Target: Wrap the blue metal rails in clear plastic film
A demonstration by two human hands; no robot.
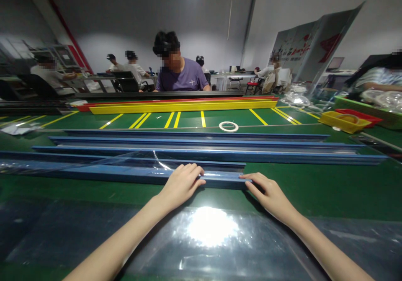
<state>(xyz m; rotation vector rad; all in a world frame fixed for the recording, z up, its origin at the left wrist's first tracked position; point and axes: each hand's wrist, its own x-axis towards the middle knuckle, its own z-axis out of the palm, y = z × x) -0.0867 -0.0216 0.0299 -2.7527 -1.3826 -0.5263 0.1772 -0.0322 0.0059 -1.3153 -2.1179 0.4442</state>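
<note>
A long blue profile (125, 173) lies across the green table, its right end near the middle of the view, with clear film over part of it. My left hand (186, 181) grips its front edge a little left of that end, fingers on top and thumb in front. At the very end, my right hand (264, 190) pinches the profile's corner between thumb and fingers. Behind it several more blue profiles (282, 153) run parallel. A wide sheet of clear film (157, 247), with a bright reflection, lies under my forearms.
Yellow profiles (188, 105) lie farther back, with a white tape roll (228, 126) in front. At right are a yellow tray (344, 122), a red tray (370, 117) and a green bin (389, 115). A person (182, 73) sits opposite; others sit behind.
</note>
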